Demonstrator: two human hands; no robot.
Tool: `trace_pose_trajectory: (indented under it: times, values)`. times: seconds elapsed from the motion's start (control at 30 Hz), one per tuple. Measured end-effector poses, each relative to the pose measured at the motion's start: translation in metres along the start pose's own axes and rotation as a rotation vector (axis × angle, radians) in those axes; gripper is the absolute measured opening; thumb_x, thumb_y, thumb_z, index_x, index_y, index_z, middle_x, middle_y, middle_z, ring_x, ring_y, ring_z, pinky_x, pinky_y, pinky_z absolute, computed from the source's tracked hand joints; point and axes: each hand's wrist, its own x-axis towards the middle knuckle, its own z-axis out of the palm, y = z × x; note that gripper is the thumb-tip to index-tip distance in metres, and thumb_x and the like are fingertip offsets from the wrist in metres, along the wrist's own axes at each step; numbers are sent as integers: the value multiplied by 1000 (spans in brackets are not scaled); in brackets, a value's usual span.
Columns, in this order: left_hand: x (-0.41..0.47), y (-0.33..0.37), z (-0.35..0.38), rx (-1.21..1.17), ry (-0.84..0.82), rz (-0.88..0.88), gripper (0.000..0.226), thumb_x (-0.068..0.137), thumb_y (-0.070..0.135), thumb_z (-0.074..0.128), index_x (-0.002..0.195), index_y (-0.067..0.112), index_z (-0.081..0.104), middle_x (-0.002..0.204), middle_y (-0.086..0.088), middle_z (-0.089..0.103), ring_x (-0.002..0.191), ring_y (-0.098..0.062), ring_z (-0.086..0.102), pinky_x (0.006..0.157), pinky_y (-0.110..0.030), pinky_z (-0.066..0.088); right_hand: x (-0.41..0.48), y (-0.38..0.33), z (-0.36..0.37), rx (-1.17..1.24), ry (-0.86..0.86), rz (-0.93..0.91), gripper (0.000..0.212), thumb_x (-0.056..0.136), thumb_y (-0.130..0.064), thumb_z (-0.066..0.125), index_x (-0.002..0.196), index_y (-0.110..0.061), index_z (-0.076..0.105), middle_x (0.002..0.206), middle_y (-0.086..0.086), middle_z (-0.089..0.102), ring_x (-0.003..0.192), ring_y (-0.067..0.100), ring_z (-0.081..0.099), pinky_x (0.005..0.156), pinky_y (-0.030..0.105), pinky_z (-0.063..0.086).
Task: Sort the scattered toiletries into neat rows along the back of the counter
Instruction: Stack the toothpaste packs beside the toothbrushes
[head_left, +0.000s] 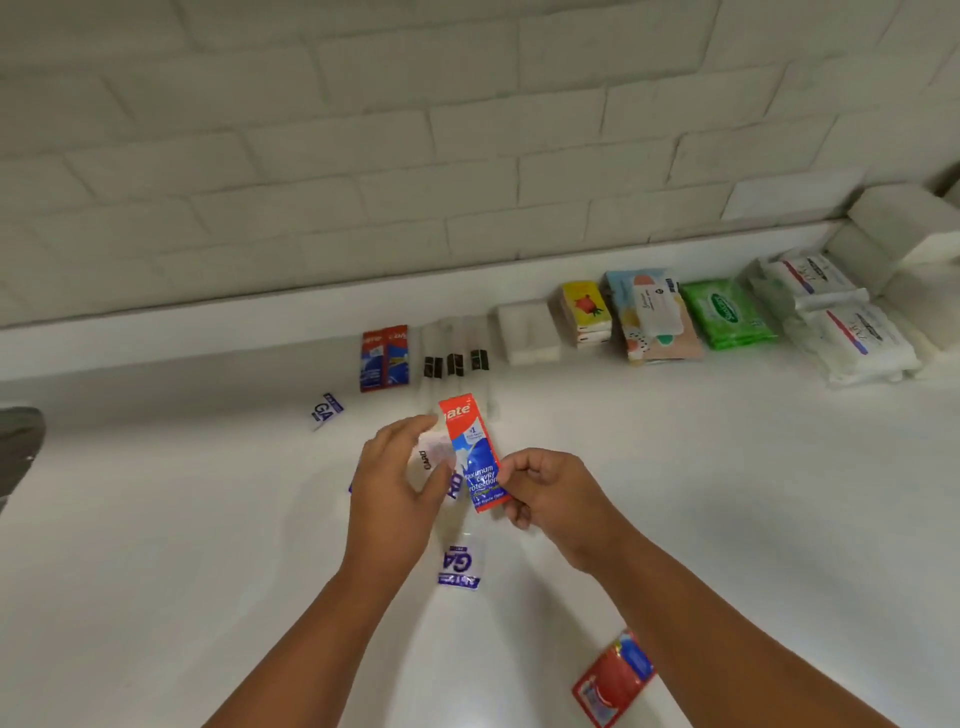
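My right hand (545, 496) pinches the lower end of a red and blue toothpaste sachet (470, 447), held upright above the white counter (208, 545). My left hand (397, 483) grips a clear sachet with purple print (434, 460) just left of it. Two like clear sachets lie loose: one (327, 409) at the left, one (460, 567) below my hands. Another red toothpaste sachet (613, 678) lies by my right forearm. At the back, two toothpaste sachets (384, 357) lie side by side next to wrapped toothbrushes (456, 358).
Further right along the back stand a white pack (527, 332), a yellow tissue pack (584, 312), a patterned wipes pack (654, 314), a green wipes pack (727, 314) and white packs (836, 317). A tiled wall (363, 156) rises behind. A dark object (18, 441) sits at the left edge.
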Motion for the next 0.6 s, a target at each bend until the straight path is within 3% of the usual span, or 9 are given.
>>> trace_pose_trajectory:
  times: [0.1,0.23,0.33,0.4,0.5,0.53,0.6]
  values:
    - [19,-17,-18,-240,-91,-218,9,91,24,69,99,24,73,89,13,74,75,-2,65,67,-11,47,27,-3,34,-27,63,-13,22,92,4,51,79,-8,63,71,31,62,51,21,50,47,26,41]
    - [50,-48,-35,-282,-207,-354,6,90,21,71,89,23,76,62,3,67,52,-6,52,56,-22,46,65,-3,76,-66,123,11,14,93,-6,55,83,-6,65,67,19,68,55,23,54,50,31,45]
    - [84,-72,-43,-268,-193,-424,9,89,17,72,84,23,76,64,-1,70,54,-12,57,58,-30,50,94,-10,104,-86,167,20,14,93,-9,56,87,-3,67,72,21,70,57,23,57,53,31,48]
    - [110,-85,-46,-264,-173,-445,12,88,15,72,79,23,75,65,-2,71,55,-10,59,60,-29,50,115,-19,118,-92,207,32,15,93,-7,55,88,-5,69,74,18,71,59,26,61,55,35,54]
    - [153,-99,-48,-215,-171,-432,13,87,10,69,77,16,74,62,2,66,48,-5,53,54,-21,42,145,-34,136,-174,210,9,25,93,-9,49,85,-15,72,84,14,73,76,34,66,76,47,56]
    - [167,-104,-46,-197,-186,-425,9,87,11,69,81,13,76,65,2,68,49,-4,54,54,-21,42,154,-38,140,-199,215,7,28,93,-7,47,84,-17,72,84,11,73,75,28,64,76,45,55]
    - [191,-114,-41,-173,-213,-416,10,86,14,71,92,10,78,80,-2,74,63,-8,66,62,-25,51,169,-45,145,-193,243,20,32,92,-3,43,89,-15,72,74,0,67,66,13,57,61,27,50]
